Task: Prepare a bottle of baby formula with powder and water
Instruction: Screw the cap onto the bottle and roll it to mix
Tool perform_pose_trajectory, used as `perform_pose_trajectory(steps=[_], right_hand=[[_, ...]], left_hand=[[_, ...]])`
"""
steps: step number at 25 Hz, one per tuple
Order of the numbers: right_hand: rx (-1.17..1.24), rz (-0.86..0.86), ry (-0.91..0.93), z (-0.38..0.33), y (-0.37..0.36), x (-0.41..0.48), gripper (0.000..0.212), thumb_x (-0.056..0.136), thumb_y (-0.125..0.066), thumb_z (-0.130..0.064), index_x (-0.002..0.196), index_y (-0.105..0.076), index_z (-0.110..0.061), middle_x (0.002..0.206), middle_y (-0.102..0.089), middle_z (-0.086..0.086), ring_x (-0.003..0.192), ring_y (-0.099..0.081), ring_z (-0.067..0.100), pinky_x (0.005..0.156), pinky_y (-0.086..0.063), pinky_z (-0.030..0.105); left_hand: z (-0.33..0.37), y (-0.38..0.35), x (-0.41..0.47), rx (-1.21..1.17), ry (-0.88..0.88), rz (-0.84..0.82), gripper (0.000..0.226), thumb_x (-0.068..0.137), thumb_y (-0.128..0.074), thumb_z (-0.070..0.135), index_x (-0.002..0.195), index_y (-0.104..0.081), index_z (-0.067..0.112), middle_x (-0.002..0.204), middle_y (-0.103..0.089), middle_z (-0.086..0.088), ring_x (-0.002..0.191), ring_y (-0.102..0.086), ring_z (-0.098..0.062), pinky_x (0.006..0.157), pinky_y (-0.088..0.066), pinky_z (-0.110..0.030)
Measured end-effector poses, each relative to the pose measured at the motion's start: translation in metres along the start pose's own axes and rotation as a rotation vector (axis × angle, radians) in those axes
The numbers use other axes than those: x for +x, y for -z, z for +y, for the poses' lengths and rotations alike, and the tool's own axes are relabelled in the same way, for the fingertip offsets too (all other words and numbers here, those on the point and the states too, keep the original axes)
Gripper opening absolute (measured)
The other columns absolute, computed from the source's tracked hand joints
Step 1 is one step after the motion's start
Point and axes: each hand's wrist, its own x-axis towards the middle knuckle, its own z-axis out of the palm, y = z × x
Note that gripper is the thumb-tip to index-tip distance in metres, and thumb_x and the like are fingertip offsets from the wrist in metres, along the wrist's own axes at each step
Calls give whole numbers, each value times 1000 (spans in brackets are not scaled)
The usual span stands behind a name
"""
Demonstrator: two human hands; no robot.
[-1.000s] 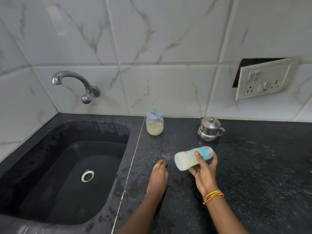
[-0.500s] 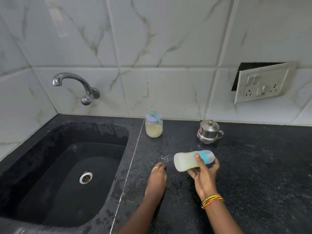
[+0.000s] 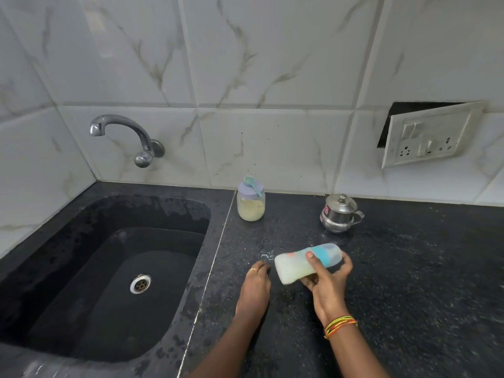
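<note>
One baby bottle (image 3: 305, 264), one powder jar (image 3: 251, 207), one scoop (image 3: 252, 184), one steel pot (image 3: 338, 214), two hands, one tap (image 3: 122, 132)

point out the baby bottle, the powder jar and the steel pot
baby bottle (image 3: 293, 268): head view, milky body left of the thumb
powder jar (image 3: 251, 210): head view, glass wall over the powder
steel pot (image 3: 338, 215): head view, front of the belly

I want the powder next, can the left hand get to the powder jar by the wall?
Probably yes: the left hand rests empty on the counter, and the stretch up to the powder jar looks bare.
</note>
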Motion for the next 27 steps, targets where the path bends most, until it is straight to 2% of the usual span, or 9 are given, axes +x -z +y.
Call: perform_pose_trajectory(steps=[2,6,9,12,15,18,21,23,27], right_hand=[[106,52,-17,0,-2,1,60,84,-66,-6,121,-29,-35,110,-53,-2,93,-59,21,75,-52,48],[-99,-75,50,-1,-8,-4,64,82,-66,-1,121,-30,-37,106,-54,-1,90,-60,19,74,-53,47],[-14,-25,41,-6,-13,-5,62,83,-66,-3,120,-29,-38,106,-51,-3,92,-58,18,72,-54,48],[35,13,20,-7,-19,-7,56,84,-66,-7,117,-29,-33,105,-51,-2,90,-58,16,64,-56,42],[58,13,-29,-8,-22,-9,51,86,-65,-12,116,-28,-30,107,-51,0,90,-58,18,67,-55,45],[43,-74,-43,-12,-23,-12,48,92,-56,-17,124,-26,-36,113,-51,4,96,-58,20,68,-56,45],[78,-171,-58,-19,-24,-17,54,98,-44,-23,135,-15,-49,115,-53,2,98,-59,21,64,-58,42],[98,-216,-54,-23,-25,-19,59,98,-45,-18,137,-15,-51,116,-52,3,98,-59,21,62,-59,41],[136,-322,-24,-30,-27,-21,79,87,-43,15,136,-22,-42,112,-48,8,94,-57,23,60,-59,39]], left_hand=[[0,0,-1,-1,6,-2,38,96,-38,8,132,-49,7,142,-42,-2,129,-43,-14,110,-26,-17],[-2,-1,0,-2,11,-1,37,98,-38,12,133,-47,7,142,-43,-3,128,-43,-16,109,-36,-28],[-1,-2,0,-3,2,2,37,97,-38,9,131,-50,7,141,-44,-2,127,-44,-15,109,-35,-26],[-1,-2,0,10,-3,8,37,96,-39,8,132,-49,8,141,-44,-2,127,-45,-15,109,-36,-27],[-2,-4,1,-3,9,7,37,96,-40,10,133,-48,8,140,-45,-3,126,-46,-16,107,-40,-31],[-2,-3,1,-3,8,9,37,97,-41,11,133,-48,8,139,-46,-4,124,-47,-17,105,-41,-31],[-1,-3,1,-8,19,5,38,96,-41,11,134,-48,9,140,-45,-3,124,-47,-16,104,-42,-30],[-1,-2,1,-2,19,2,39,96,-41,11,135,-47,9,141,-44,-3,126,-46,-16,105,-41,-29],[-1,-2,1,-5,6,-7,40,95,-42,9,135,-46,10,140,-45,-3,126,-46,-15,106,-39,-28]])
